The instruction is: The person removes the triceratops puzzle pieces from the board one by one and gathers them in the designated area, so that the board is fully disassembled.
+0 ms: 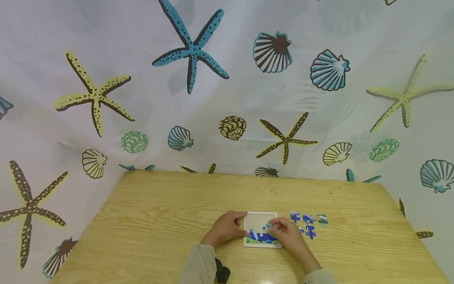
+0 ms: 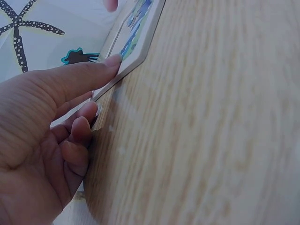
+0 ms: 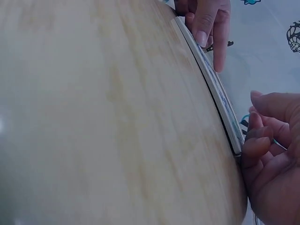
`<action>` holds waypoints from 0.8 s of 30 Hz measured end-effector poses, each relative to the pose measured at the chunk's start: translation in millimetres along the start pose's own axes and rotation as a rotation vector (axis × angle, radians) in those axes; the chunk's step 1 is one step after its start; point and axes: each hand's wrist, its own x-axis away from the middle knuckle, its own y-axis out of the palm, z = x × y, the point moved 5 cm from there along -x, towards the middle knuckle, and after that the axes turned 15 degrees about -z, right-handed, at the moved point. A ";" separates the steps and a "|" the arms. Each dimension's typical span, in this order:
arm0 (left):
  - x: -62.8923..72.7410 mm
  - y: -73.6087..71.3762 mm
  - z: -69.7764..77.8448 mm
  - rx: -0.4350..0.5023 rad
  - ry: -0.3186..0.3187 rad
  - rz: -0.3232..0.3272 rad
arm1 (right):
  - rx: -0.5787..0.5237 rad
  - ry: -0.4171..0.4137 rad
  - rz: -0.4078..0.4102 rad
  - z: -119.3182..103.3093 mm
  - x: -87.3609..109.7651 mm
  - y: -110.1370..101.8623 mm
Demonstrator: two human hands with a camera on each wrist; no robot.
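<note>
A square puzzle tray (image 1: pixel 260 213) with a pale wooden rim lies on the table, its lower part filled with blue and green pieces (image 1: pixel 262 237). My left hand (image 1: pixel 227 228) grips the tray's left side. In the left wrist view, the thumb (image 2: pixel 101 70) presses on the rim near a corner and the other fingers curl beside the edge. Over the tray's right half, my right hand (image 1: pixel 288 235) pinches a small light-blue puzzle piece (image 1: pixel 267 227) between thumb and fingertips, just above the filled rows. The curled fingers of that hand (image 3: pixel 276 136) partly hide the tray's right side.
Several loose puzzle pieces (image 1: pixel 307 218), mostly blue and purple, lie right of the tray beside my right hand. One greenish piece (image 1: pixel 322 219) sits farthest right. Behind the wooden table (image 1: pixel 159 205) hangs a cloth (image 1: pixel 227 94) printed with starfish and shells.
</note>
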 end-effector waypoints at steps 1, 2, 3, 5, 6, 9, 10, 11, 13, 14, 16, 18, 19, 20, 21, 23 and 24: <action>-0.2 0.1 0.1 0.001 0.001 0.000 | 0.003 0.001 0.006 0.3 -0.1 0.5; -0.4 0.3 0.2 0.000 0.002 0.001 | 0.009 0.003 0.015 0.5 -0.3 0.9; -0.8 0.6 -0.1 -0.003 0.002 0.001 | 0.023 0.004 0.026 0.5 -0.4 1.0; -1.6 1.0 -0.5 -0.008 0.005 0.001 | 0.054 0.007 0.047 0.7 -0.7 1.5; -1.8 1.3 -0.4 -0.009 0.010 0.001 | 0.077 0.010 0.056 0.8 -1.0 1.6; -2.5 1.8 -0.6 -0.013 0.016 0.003 | 0.144 0.023 0.069 0.7 -2.0 2.3; -2.4 1.8 -0.2 -0.010 0.017 0.002 | 0.166 0.028 0.068 0.4 -2.4 2.7; -2.4 1.8 0.0 -0.005 0.016 0.002 | 0.188 0.031 0.066 -0.4 -2.6 3.0; -2.5 1.8 -0.1 0.000 0.014 0.001 | 0.221 0.039 0.060 -2.6 -2.7 3.5; -2.4 1.7 -0.1 0.004 0.014 0.001 | 0.237 0.043 0.055 -4.0 -2.6 3.8; -2.3 1.4 -0.3 0.011 0.009 0.000 | 0.264 0.045 0.046 -7.3 -2.4 4.4; -2.4 1.1 -0.9 0.011 0.007 0.002 | 0.285 0.046 0.039 -10.3 -1.9 4.8; -2.5 1.1 -1.3 0.009 0.002 0.003 | 0.291 0.050 0.036 -11.2 -1.9 5.0; -2.7 1.2 -1.9 0.006 -0.003 0.004 | 0.297 0.053 0.034 -11.6 -1.9 5.1; -3.0 1.4 -2.5 0.002 -0.008 0.005 | 0.298 0.055 0.031 -11.7 -2.1 5.3; -3.4 1.8 -3.5 -0.001 -0.013 0.008 | 0.297 0.063 0.028 -10.9 -2.3 5.4; -3.7 2.1 -3.9 0.000 -0.019 0.007 | 0.291 0.071 0.027 -10.1 -2.6 5.5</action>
